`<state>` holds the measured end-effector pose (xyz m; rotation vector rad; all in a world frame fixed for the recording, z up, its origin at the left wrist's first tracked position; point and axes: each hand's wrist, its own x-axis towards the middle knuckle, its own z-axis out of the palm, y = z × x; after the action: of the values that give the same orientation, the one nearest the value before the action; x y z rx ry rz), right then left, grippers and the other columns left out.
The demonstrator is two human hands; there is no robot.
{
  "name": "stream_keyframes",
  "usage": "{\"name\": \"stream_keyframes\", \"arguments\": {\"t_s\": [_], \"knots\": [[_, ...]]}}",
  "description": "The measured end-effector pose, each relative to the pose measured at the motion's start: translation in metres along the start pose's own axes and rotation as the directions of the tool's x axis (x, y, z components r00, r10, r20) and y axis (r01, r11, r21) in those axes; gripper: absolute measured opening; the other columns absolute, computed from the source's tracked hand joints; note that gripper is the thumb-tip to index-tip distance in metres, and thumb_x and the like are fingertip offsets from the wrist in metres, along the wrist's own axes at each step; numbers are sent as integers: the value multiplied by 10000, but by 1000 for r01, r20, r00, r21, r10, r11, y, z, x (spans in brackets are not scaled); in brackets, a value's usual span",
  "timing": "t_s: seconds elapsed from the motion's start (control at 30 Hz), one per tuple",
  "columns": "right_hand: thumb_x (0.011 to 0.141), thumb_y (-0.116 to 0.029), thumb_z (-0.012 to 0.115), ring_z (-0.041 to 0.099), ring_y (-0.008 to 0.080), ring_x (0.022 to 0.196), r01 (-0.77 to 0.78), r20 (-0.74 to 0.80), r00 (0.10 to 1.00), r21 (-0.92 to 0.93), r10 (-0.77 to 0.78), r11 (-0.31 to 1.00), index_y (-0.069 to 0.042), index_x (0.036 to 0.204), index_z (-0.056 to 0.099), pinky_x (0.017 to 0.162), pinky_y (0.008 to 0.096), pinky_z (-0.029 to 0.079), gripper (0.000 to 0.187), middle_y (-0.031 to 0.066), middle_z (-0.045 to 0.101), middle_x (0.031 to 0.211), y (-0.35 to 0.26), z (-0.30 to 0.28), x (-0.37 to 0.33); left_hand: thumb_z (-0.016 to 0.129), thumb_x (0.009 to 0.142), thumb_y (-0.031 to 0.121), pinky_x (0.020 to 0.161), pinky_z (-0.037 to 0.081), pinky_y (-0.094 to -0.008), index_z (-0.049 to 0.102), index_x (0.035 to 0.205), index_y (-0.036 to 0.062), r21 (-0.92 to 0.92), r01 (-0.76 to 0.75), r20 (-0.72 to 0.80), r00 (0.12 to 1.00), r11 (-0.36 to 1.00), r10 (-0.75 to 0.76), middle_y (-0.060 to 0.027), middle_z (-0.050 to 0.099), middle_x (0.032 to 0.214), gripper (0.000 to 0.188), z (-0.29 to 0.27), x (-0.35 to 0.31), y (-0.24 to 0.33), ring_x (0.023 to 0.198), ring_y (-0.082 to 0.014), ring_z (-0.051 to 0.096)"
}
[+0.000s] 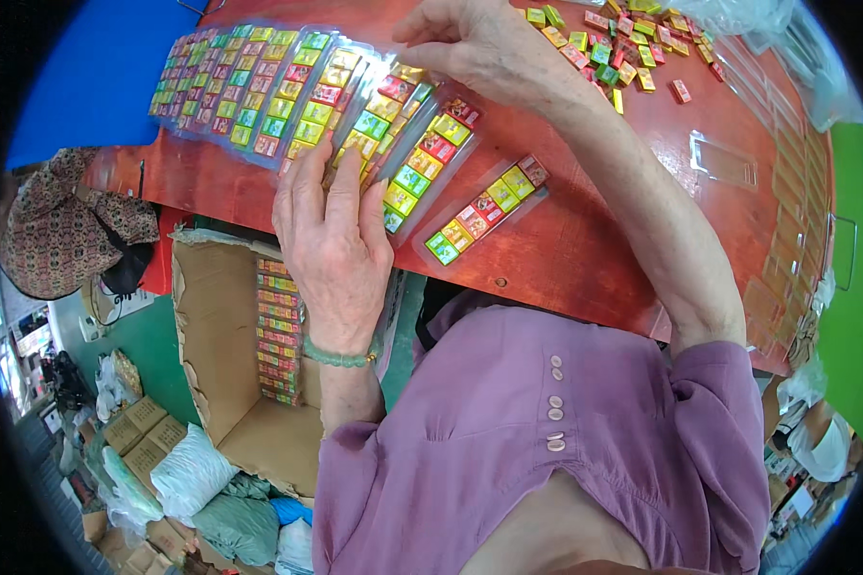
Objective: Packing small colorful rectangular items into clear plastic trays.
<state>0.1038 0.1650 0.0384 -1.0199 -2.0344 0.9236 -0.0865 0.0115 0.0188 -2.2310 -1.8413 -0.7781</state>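
A row of clear plastic trays point(228, 91) filled with small coloured boxes overlaps across the red table's left side. My left hand point(331, 230), a green bead bracelet on its wrist, rests its stretched, parted fingers on the near ends of the trays. At the far end of a glossy filled tray point(374, 120), my right hand point(470, 48) has thumb and finger closed on the tray's edge; the fingertips are partly lost in glare. Just right of my left hand lies another filled tray point(427, 163). A separate filled tray point(487, 211) sits further right, near the table's front edge.
Loose small boxes point(633, 48) lie heaped at the far right of the red table point(604, 249). An unfilled clear tray point(724, 161) and stacked clear trays point(786, 240) are on the right. Below the table's left edge stands an open cardboard carton point(216, 335) with filled trays inside.
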Motion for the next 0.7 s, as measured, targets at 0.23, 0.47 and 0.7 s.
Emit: {"name": "stream_keyframes", "arguments": {"t_s": [0.23, 0.47, 0.7], "knots": [[880, -234, 738, 729, 286, 842, -100, 66, 993, -41, 103, 994, 5, 1105, 742, 788, 393, 571, 329, 155, 763, 935, 15, 7, -9, 736, 910, 69, 1070, 478, -524, 709, 1189, 10, -47, -43, -75, 996, 998, 39, -194, 644, 1305, 286, 5, -2, -1, 1205, -417, 609], [874, -200, 705, 716, 392, 907, -14, -67, 998, -108, 7, 994, 19, 1032, 740, 840, 461, 568, 272, 229, 730, 923, 5, 1, -26, 740, 924, 80, 1065, 478, -539, 694, 1209, -8, 3, -123, -103, 987, 992, 123, -200, 642, 1306, 301, 10, -1, -3, 1222, -419, 598], [955, -113, 653, 720, 280, 949, -246, -369, 920, -282, 132, 927, -13, 1114, 727, 843, 389, 562, 202, 160, 738, 1004, 1, -116, -112, 746, 916, 95, 1077, 462, -534, 649, 1282, -30, -150, -227, -71, 973, 962, 218, -245, 581, 1388, 399, 8, 19, 74, 1292, -447, 546]]}}
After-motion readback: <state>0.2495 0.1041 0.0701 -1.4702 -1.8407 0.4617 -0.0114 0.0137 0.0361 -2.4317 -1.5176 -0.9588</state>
